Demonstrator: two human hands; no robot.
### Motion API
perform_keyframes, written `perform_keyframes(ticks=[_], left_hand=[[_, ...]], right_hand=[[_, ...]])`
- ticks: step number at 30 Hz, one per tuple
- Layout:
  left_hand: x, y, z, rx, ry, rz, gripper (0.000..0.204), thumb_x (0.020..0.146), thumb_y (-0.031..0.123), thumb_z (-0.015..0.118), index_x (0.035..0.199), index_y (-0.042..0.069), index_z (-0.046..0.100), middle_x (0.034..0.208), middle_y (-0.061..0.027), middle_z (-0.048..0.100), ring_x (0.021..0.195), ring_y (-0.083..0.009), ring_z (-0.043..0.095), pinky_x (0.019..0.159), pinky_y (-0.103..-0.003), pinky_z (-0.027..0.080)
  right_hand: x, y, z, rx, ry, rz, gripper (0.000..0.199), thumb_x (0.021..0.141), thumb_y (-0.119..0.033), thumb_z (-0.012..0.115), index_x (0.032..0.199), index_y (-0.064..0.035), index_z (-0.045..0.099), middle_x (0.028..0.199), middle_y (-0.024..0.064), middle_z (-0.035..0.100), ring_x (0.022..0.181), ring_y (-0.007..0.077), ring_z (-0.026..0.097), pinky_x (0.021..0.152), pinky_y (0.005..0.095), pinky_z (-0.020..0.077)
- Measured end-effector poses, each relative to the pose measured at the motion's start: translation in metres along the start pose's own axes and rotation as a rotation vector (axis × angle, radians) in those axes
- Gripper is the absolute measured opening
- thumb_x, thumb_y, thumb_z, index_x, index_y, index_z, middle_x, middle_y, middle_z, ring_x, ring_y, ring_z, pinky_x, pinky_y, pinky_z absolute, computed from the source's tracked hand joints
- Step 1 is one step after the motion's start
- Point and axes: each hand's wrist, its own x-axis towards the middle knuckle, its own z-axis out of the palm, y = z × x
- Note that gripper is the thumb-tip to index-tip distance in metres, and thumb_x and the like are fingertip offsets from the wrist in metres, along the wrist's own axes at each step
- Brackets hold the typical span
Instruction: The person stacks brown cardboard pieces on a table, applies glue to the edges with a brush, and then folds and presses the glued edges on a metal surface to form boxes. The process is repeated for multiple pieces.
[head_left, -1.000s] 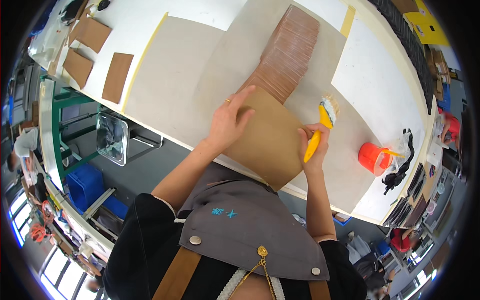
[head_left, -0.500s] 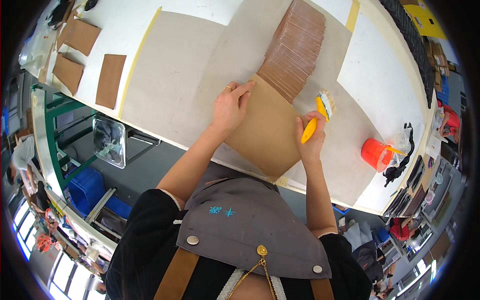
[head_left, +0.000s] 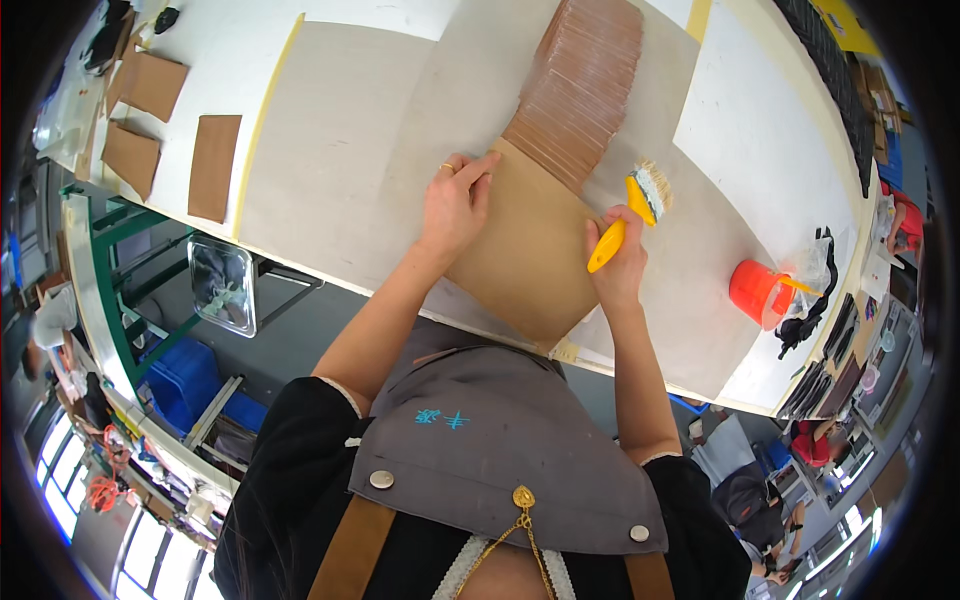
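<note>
A brown cardboard sheet [head_left: 530, 255] lies on a grey mat [head_left: 350, 130] on the white worktable [head_left: 750, 110], its near corner over the table edge. My left hand [head_left: 455, 200] rests on the sheet's left edge, fingertips pinching its far corner. My right hand [head_left: 617, 262] sits at the sheet's right edge, gripping the yellow handle of a paintbrush [head_left: 632, 214] whose pale bristles point away from me. Just beyond the sheet a fanned row of brown cardboard sheets [head_left: 582, 85] stretches away.
An orange cup [head_left: 755, 292] with a plastic bag stands to the right. Loose brown cardboard pieces [head_left: 215, 165] lie at the far left of the table. Below the table edge are a green frame [head_left: 105, 290], a blue crate [head_left: 185, 375] and a mirror-like panel [head_left: 222, 285]. Other people [head_left: 815, 445] work at the right.
The left hand slid from the sheet's middle to its far left corner and now pinches it. The right hand with the brush shifted slightly up along the sheet's right edge.
</note>
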Motion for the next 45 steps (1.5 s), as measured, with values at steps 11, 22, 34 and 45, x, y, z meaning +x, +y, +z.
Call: perform_keyframes(ticks=[11,22,34,45], left_hand=[[-0.002,-0.002,0.012,0.378,0.196,0.328,0.033,0.085,-0.002,0.067,0.115,0.010,0.073,0.119,-0.0111,0.062,0.108,-0.0323,0.057,0.091,-0.040,0.051],[-0.029,0.022,0.026,0.421,-0.046,0.318,0.060,0.089,0.033,0.073,0.137,0.002,0.056,0.141,-0.0178,0.050,0.128,-0.0412,0.048,0.105,-0.050,0.044],[-0.034,0.016,0.032,0.360,0.060,0.327,0.062,0.085,0.032,0.078,0.135,0.001,0.058,0.141,-0.0208,0.049,0.130,-0.0434,0.045,0.108,-0.052,0.042],[-0.035,0.014,0.036,0.269,0.069,0.273,0.067,0.082,0.031,0.081,0.133,-0.003,0.053,0.138,-0.0192,0.049,0.130,-0.0419,0.045,0.109,-0.050,0.041]], right_hand=[[0.003,0.007,0.005,0.015,0.001,0.009,0.041,0.090,-0.014,0.078,0.121,-0.0142,0.051,0.094,0.0115,0.069,0.077,0.0302,0.070,0.069,0.0391,0.0559],[0.004,0.014,-0.011,0.092,-0.016,-0.089,0.028,0.094,-0.014,0.074,0.116,-0.0114,0.057,0.092,0.0050,0.066,0.071,0.0225,0.067,0.066,0.0347,0.0537],[0.070,-0.076,-0.080,0.296,-0.079,-0.109,0.014,0.099,-0.012,0.067,0.112,-0.0079,0.071,0.086,0.0032,0.068,0.061,0.0099,0.051,0.059,0.0259,0.0458],[0.116,-0.078,-0.024,-0.335,-0.313,-0.475,0.010,0.097,-0.024,0.068,0.091,-0.0156,0.068,0.060,0.0014,0.059,0.060,0.0226,0.059,0.069,0.0406,0.0499]])
